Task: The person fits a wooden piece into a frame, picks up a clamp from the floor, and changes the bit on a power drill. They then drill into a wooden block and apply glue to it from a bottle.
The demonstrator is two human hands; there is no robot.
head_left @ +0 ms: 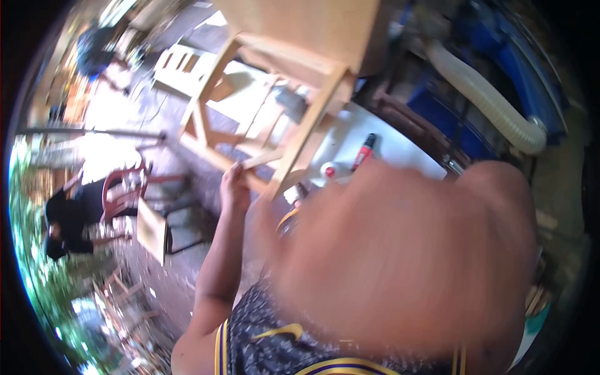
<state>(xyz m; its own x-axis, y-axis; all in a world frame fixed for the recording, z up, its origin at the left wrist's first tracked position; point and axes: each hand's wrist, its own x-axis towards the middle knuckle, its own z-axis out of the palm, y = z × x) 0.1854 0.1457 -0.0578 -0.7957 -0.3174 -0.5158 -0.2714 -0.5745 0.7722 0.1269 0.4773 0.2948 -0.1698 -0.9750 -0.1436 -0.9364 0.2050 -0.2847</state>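
A left hand grips a tilted wooden frame, with a blurred right hand close to the viewer.

The wooden frame (310,128), with slender legs, crossing rails and a broad flat panel (306,28) at its far end, is ahead, just left of a white tabletop (406,147). The left hand (234,182) has its fingers curled around the near rail; the right hand (400,256) is too blurred to tell how open it is or whether it holds anything. The frame looks stiff and fairly light but awkwardly long; the joints are probably its weakest points. A leg or rail seems a surer hold than the smooth panel.
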